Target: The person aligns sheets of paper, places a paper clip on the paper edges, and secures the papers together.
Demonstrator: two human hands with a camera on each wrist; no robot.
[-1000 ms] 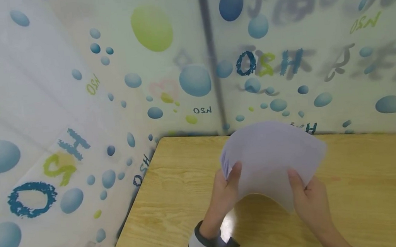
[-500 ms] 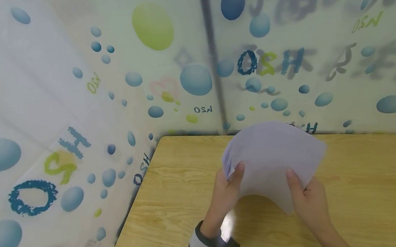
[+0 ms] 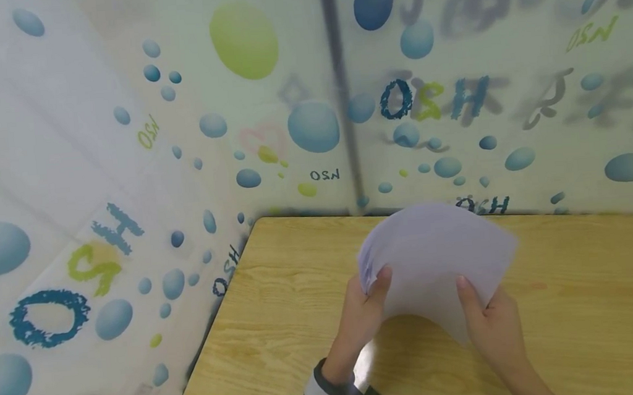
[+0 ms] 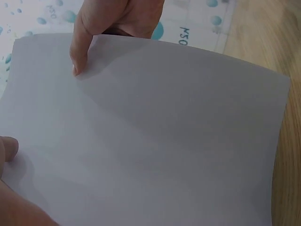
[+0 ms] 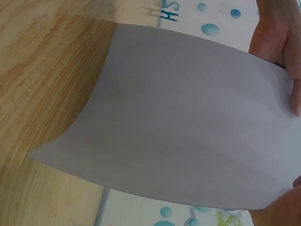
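A stack of white paper sheets (image 3: 433, 256) is held up above the wooden table, bowed upward in the middle. My left hand (image 3: 363, 308) grips its left edge, thumb on the near face and fingers hidden behind. On the opposite edge my right hand (image 3: 494, 326) pinches the sheets in the same way. Several layers show fanned at the upper left edge. In the left wrist view the paper (image 4: 164, 127) fills most of the picture, with the right hand (image 4: 117, 19) at its top edge. The right wrist view shows the paper's (image 5: 178, 117) broad blank face.
The wooden table (image 3: 592, 300) lies under both hands. Behind it and along its left side stand white walls (image 3: 270, 40) printed with blue and green dots and lettering. A strapped wrist camera (image 3: 332, 394) sits on the left wrist.
Both hands keep their hold on the paper. The stack has dropped slightly in the head view, and its upper edge sits a little lower than before.
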